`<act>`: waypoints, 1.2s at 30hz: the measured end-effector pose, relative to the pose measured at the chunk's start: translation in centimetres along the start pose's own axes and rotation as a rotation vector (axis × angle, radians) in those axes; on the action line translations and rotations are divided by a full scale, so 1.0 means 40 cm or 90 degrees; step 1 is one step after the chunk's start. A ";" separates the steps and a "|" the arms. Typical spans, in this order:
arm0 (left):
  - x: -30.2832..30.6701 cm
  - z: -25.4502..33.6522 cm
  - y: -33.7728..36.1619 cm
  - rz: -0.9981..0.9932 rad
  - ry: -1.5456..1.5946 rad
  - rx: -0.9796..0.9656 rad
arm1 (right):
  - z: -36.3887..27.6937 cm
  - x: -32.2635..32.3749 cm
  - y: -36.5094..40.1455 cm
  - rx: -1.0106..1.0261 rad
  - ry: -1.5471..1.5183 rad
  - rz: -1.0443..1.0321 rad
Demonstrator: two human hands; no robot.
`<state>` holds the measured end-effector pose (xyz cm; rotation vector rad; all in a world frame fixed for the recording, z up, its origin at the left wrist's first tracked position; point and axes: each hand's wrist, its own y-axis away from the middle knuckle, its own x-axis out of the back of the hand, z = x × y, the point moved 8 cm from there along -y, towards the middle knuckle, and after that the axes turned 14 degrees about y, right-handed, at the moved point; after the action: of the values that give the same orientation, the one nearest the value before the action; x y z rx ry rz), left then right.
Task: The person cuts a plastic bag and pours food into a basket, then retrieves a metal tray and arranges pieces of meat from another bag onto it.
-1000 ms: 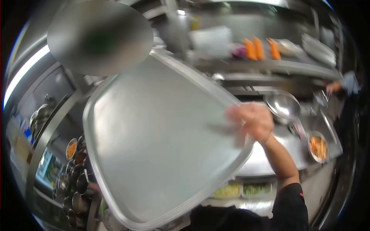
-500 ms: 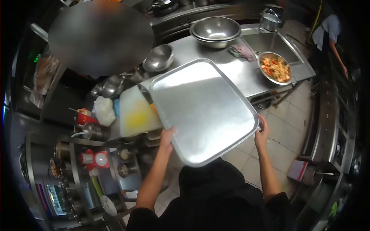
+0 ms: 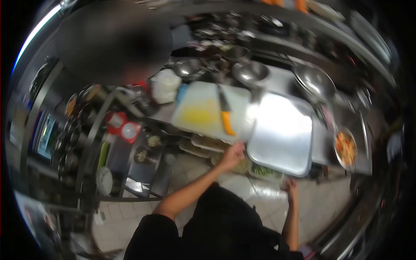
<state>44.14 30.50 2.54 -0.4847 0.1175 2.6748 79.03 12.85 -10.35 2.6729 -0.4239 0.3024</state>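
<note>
A large silver metal tray [image 3: 280,136] lies on the counter, right of the white cutting board [image 3: 200,102]. My left hand [image 3: 234,156] is beside the tray's near left corner, just below the board's edge. Its fingers are curled, with nothing visible in them. Below the tray's near right corner hangs my right hand [image 3: 291,189], apart from the tray. Its fingers look closed; blur hides what, if anything, they hold. A knife with an orange handle [image 3: 226,122] lies on the board, which has a yellow stain.
Metal bowls [image 3: 250,73] stand along the back of the counter. A pan of orange and red food [image 3: 345,147] sits at the right, near the sink. A white plastic bag [image 3: 165,86] is left of the board. Containers [image 3: 201,144] fill a shelf underneath. A person stands at the upper left.
The tray has gone from both my hands onto the counter beside the cutting board. Both hands have come off it. My view has turned left, uncovering the knife.
</note>
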 end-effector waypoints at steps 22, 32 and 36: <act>0.912 0.594 0.325 0.260 -0.133 -0.136 | -2.620 -1.264 -0.003 0.940 0.777 0.571; 0.928 1.259 0.090 0.305 -0.163 -0.555 | -2.607 -1.250 -0.176 0.945 1.010 0.507; 0.903 1.633 -0.162 0.274 -0.291 -0.762 | -2.546 -1.166 -0.125 1.085 0.906 0.516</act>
<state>-4.67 60.41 50.88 -0.1352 -1.7294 2.8943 22.54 72.72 65.79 1.9323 -0.8552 3.6478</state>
